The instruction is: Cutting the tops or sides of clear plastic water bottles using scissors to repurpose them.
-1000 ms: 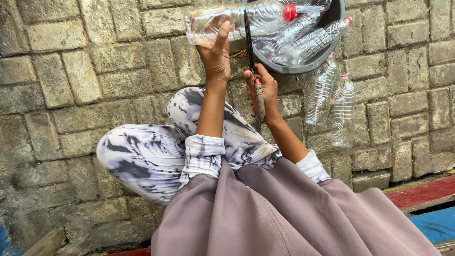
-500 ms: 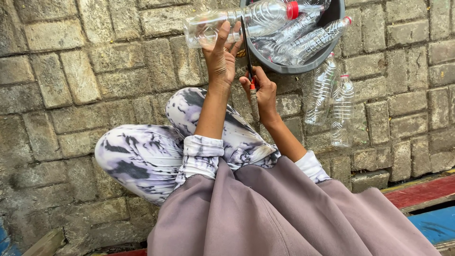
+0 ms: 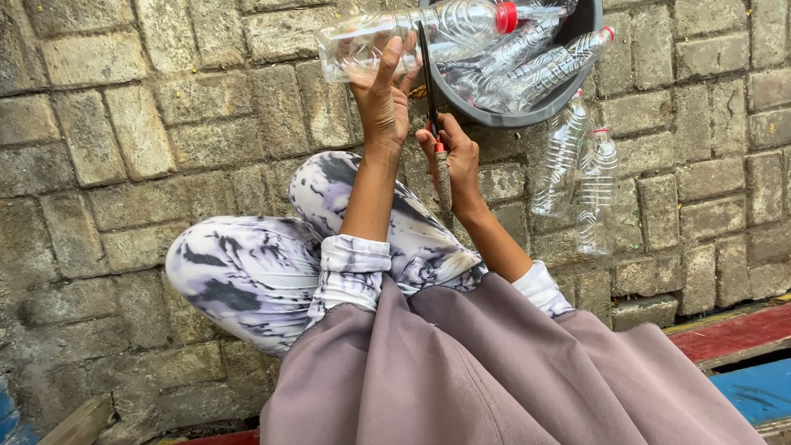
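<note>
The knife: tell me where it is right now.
In the head view, the knife stands upright at top centre, gripped in the right hand, its blade against the clear bottle held by the left hand.

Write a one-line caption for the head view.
Left hand holds a clear plastic bottle while right hand sets a knife against it, above a grey basin of bottles.

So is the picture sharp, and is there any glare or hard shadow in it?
Head view: even, soft daylight with no hard shadows on the paving stones; the left hand, the right hand and the knife look sharp; the clear bottle shows small bright glints; the basin is cut off at the top edge.
</note>
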